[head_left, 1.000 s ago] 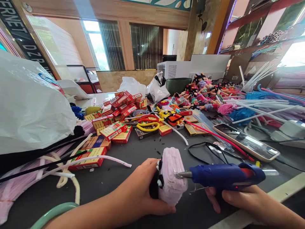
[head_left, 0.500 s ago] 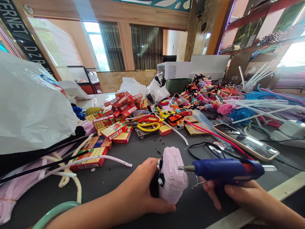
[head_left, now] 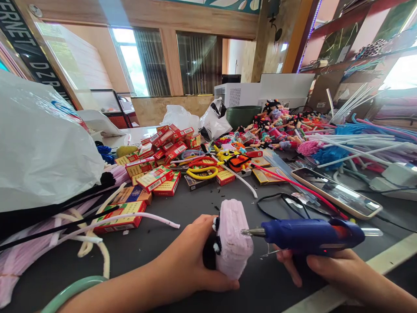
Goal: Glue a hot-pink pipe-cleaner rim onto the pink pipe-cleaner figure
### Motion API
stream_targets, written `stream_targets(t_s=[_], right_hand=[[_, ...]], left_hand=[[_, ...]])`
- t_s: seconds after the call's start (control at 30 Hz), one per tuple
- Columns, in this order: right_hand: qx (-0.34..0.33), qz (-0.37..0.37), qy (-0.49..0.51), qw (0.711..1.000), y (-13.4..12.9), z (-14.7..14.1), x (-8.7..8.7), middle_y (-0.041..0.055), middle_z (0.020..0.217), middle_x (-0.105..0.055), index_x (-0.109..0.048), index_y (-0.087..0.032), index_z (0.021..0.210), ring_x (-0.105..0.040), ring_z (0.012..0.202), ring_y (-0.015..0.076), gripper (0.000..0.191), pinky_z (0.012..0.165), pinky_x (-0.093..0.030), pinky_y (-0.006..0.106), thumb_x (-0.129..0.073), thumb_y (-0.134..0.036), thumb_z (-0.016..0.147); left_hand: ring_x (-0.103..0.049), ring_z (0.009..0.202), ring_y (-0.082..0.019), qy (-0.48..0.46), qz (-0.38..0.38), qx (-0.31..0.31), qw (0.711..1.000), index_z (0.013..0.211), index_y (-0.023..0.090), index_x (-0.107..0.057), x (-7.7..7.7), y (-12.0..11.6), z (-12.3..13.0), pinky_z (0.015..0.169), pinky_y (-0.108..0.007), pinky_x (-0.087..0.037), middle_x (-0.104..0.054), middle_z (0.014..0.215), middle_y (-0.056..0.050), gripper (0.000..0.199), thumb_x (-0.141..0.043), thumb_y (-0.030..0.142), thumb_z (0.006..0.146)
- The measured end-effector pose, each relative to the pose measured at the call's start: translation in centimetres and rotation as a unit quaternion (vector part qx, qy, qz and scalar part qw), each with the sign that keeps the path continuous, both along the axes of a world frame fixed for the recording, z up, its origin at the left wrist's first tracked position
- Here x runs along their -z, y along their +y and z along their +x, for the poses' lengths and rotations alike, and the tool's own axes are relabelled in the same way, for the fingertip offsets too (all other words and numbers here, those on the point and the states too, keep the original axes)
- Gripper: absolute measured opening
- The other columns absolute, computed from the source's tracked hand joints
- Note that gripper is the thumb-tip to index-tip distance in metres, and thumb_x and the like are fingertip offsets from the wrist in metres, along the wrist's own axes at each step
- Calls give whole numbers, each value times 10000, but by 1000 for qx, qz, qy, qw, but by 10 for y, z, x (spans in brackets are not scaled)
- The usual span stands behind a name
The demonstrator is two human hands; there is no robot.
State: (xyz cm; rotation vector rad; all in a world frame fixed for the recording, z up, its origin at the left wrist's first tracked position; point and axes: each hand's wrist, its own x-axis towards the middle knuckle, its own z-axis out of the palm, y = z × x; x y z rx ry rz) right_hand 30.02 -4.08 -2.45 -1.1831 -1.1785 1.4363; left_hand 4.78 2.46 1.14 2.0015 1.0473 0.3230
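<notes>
My left hand (head_left: 203,256) is closed around a small box wrapped in pale pink pipe cleaners (head_left: 233,239), held upright just over the dark table. Black and white bits stick out from the box's left side, and its far side is hidden from me. In my right hand (head_left: 309,265) is a blue hot glue gun (head_left: 312,234), with a clear glue stick (head_left: 374,232) poking from its back end. Its metal nozzle points left and meets the upper right part of the pink box. A wire stand hangs below the nozzle.
Behind the hands lies a heap of small red and yellow boxes (head_left: 163,178) with yellow-handled pliers (head_left: 203,173). A phone (head_left: 335,191) and black cable are at the right. Pink pipe cleaners (head_left: 19,256) and a white plastic bag (head_left: 45,143) fill the left. Small dolls (head_left: 276,126) pile up behind.
The pink box and the glue gun's nozzle have shifted very slightly left together. Both hands keep their grip.
</notes>
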Motion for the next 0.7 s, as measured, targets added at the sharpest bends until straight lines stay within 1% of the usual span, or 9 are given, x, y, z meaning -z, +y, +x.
stream_targets(t_s=[0.13, 0.23, 0.3, 0.4, 0.53, 0.63, 0.7], right_hand=[[-20, -11, -31, 999, 0, 7, 5, 29, 633, -707, -799, -283, 764, -630, 662, 234, 415, 821, -482, 401, -805, -648, 566], [-64, 8, -44, 997, 5, 14, 12, 36, 643, -697, -793, -286, 810, -640, 734, 263, 421, 826, -486, 410, -749, -666, 634], [-80, 21, -48, 995, 7, 16, 14, 34, 647, -689, -789, -303, 829, -645, 751, 269, 415, 804, -494, 405, -717, -676, 662], [-52, 4, -54, 997, 6, 11, 9, 27, 631, -676, -792, -311, 810, -644, 734, 266, 415, 797, -494, 402, -740, -681, 629], [1, 2, -84, 997, 1, 3, 0, 38, 603, -631, -767, -272, 639, -641, 798, 293, 450, 829, -480, 425, -759, -716, 564], [20, 3, -102, 995, 0, 1, 0, 47, 612, -630, -760, -259, 637, -632, 789, 306, 499, 830, -482, 459, -736, -750, 555], [33, 2, -95, 995, 0, 0, 1, 49, 620, -633, -752, -254, 638, -635, 799, 310, 495, 819, -496, 455, -745, -742, 551]], left_hand=[[-584, 1026, -275, 9, -4, 1, 1000, 1140, 236, -602, -1, 0, 0, 1006, -408, -435, -616, 1198, -43, 640, -869, 322, 564], [-584, 1027, -269, 5, -10, 4, 1000, 1160, 245, -594, 2, 1, 0, 1008, -405, -439, -623, 1196, -36, 671, -872, 338, 557], [-582, 1025, -275, -3, -6, 8, 1000, 1170, 246, -591, 4, 2, -1, 1005, -407, -442, -629, 1186, -34, 693, -876, 351, 546], [-578, 1022, -280, -12, -1, 10, 1000, 1169, 240, -592, 4, 2, -1, 997, -401, -444, -624, 1191, -30, 704, -882, 340, 536], [-589, 975, -259, -15, -8, 10, 1000, 1185, 240, -592, 1, 0, -1, 991, -389, -443, -632, 1159, -19, 706, -883, 311, 545], [-592, 966, -260, -14, -12, 14, 1000, 1213, 246, -587, -1, 0, -1, 986, -393, -451, -648, 1114, -12, 727, -880, 311, 551], [-597, 952, -256, -14, -12, 18, 1000, 1237, 247, -574, 0, 1, -1, 987, -400, -453, -659, 1080, -7, 751, -878, 306, 553]])
